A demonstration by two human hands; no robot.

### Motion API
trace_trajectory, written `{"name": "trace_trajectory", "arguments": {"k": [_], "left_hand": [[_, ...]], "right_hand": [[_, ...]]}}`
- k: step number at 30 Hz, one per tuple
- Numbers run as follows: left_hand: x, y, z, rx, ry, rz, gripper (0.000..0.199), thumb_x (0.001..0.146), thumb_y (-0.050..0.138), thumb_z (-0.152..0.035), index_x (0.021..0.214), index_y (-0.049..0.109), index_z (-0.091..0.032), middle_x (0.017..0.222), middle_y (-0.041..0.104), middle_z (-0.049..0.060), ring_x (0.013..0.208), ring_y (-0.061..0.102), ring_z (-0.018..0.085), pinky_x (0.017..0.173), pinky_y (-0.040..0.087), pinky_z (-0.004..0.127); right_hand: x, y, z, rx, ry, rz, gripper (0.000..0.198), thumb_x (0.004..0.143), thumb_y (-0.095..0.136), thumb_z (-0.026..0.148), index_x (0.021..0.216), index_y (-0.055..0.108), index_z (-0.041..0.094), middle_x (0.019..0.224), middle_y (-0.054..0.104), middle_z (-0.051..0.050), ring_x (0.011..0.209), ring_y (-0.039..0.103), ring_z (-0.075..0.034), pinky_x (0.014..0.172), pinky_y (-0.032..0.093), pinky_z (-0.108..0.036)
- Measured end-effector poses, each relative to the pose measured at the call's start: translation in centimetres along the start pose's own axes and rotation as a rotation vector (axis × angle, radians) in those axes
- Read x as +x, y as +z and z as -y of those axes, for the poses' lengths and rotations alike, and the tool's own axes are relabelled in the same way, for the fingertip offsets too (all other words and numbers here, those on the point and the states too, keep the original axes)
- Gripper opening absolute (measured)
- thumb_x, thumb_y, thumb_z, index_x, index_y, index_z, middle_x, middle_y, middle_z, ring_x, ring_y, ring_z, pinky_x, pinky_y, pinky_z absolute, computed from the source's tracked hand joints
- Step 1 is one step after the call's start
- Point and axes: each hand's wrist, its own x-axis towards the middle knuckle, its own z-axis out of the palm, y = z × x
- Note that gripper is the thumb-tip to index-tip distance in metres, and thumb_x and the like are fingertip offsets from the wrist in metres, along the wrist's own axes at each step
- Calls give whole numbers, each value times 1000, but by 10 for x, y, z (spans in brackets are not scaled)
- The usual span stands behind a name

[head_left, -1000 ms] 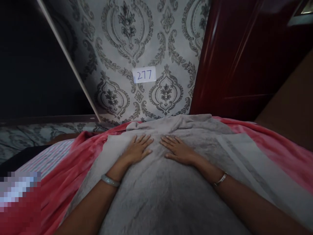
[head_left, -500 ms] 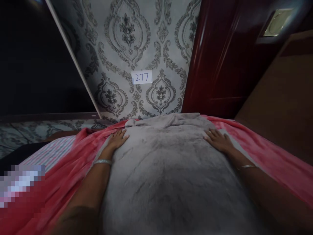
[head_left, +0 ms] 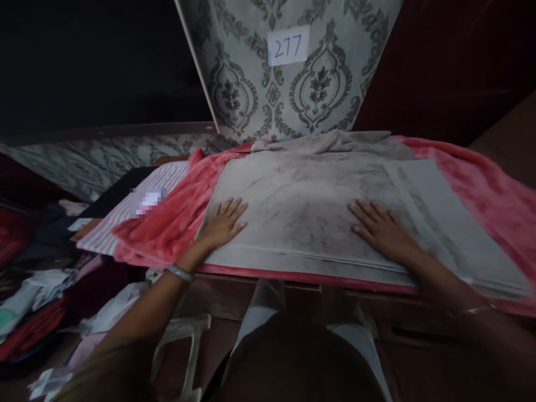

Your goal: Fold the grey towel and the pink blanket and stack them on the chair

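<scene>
A grey plush blanket (head_left: 288,195) lies spread in flat layers over a table, bunched into a few wrinkles along its far edge. My left hand (head_left: 224,222) rests flat on its left part with the fingers spread. On the right part, my right hand (head_left: 379,229) lies palm down, fingers apart. Neither hand grips anything. Beneath the grey cloth, a pink-red plush blanket (head_left: 167,223) shows at both sides and along the front edge.
A striped cloth (head_left: 103,237) hangs at the table's left end. A dark screen (head_left: 92,61) stands behind it, beside a patterned wall with a paper (head_left: 288,44) marked 277. Below left are a white plastic stool (head_left: 190,329) and heaped clothes (head_left: 33,318).
The view has tilted down and back, bringing the table's front edge, the legs and the floor into sight. Both hands have come nearer the front edge, still flat on the grey blanket.
</scene>
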Motion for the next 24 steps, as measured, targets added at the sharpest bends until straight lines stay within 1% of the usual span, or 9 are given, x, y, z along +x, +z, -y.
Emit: {"name": "trace_trajectory", "arguments": {"k": [3, 6, 8, 10, 12, 15, 17, 19, 24], "left_hand": [[-27, 7, 12, 10, -163, -37, 63, 105, 27, -51, 164, 27, -28, 172, 20, 6, 160, 11, 30, 127, 11, 59], [-41, 7, 22, -14, -238, -49, 63, 105, 26, -50, 163, 28, -28, 172, 22, 6, 160, 12, 29, 126, 17, 60], [-49, 8, 27, -49, -251, -79, 62, 105, 26, -48, 163, 30, -26, 171, 25, 6, 159, 15, 28, 127, 18, 57], [-57, 12, 31, -105, -272, -154, 58, 106, 29, -46, 160, 38, -27, 168, 33, 5, 157, 25, 27, 127, 22, 51], [-67, 16, 34, -154, -302, -246, 52, 105, 39, -45, 152, 49, -25, 161, 45, 6, 148, 40, 30, 122, 33, 49], [-80, 20, 38, -184, -309, -319, 47, 98, 61, -45, 136, 59, -19, 142, 59, 11, 126, 59, 30, 105, 51, 52], [-89, 20, 39, -188, -298, -329, 44, 96, 65, -42, 132, 60, -17, 134, 61, 11, 115, 63, 27, 96, 56, 49], [-97, 19, 40, -187, -298, -335, 43, 96, 65, -41, 132, 60, -18, 134, 61, 11, 115, 63, 26, 96, 57, 48], [-109, 18, 49, -216, -236, -294, 49, 94, 63, -34, 140, 61, -21, 145, 59, 12, 136, 53, 30, 113, 47, 46]], "right_hand": [[-21, 11, -32, 11, 123, -42, 65, 101, 34, 47, 163, 32, 27, 170, 25, -8, 156, 20, -35, 122, 24, -62], [-48, 15, -65, 6, 207, -88, 65, 99, 34, 49, 161, 37, 26, 167, 32, -11, 153, 27, -37, 120, 28, -63], [-69, 16, -77, -4, 256, -119, 65, 99, 33, 49, 160, 39, 26, 165, 35, -11, 152, 29, -38, 119, 28, -64], [-90, 18, -82, -10, 285, -155, 65, 98, 29, 48, 158, 41, 26, 165, 35, -10, 152, 29, -37, 119, 28, -63], [-109, 19, -84, -9, 303, -189, 64, 98, 28, 46, 157, 43, 25, 165, 37, -9, 152, 31, -35, 119, 29, -62], [-130, 19, -83, 1, 324, -226, 64, 98, 26, 44, 156, 44, 23, 164, 38, -9, 152, 31, -32, 119, 31, -60], [-139, 21, -83, 8, 324, -250, 66, 98, 25, 46, 157, 43, 21, 164, 38, -10, 152, 32, -31, 120, 30, -58], [-144, 24, -85, 15, 305, -274, 69, 98, 25, 49, 156, 44, 17, 163, 38, -13, 151, 32, -32, 120, 30, -57], [-144, 50, -104, 58, 228, -421, 85, 94, 13, 67, 152, 51, 18, 156, 46, -21, 144, 42, -40, 110, 38, -64]]}}
